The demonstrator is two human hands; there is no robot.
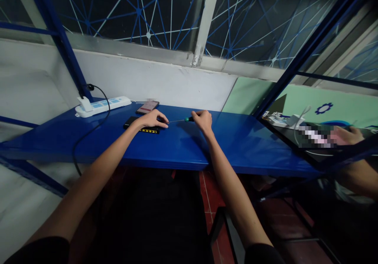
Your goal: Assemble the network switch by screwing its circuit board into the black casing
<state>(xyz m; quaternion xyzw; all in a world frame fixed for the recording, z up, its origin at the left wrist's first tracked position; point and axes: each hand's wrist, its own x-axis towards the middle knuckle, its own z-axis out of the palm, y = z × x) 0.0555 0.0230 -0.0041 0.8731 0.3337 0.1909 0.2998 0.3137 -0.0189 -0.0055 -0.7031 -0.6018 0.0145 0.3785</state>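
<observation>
My left hand [152, 119] rests on a flat black box with a row of yellow ports [138, 125] lying on the blue shelf [177, 145]. Its fingers are curled and pinched at the tip of a thin screwdriver shaft [176, 121]. My right hand [203, 119] is closed round the screwdriver's green and black handle [188, 119], which points left toward the box. The shaft tip meets the left fingertips near the box's right end.
A phone [147, 106] lies behind the box. A white power strip [102, 105] with a black cable sits at the shelf's back left. To the right, another person's hand [344, 136] is at a neighbouring shelf with white items [288, 120]. Blue frame posts flank the shelf.
</observation>
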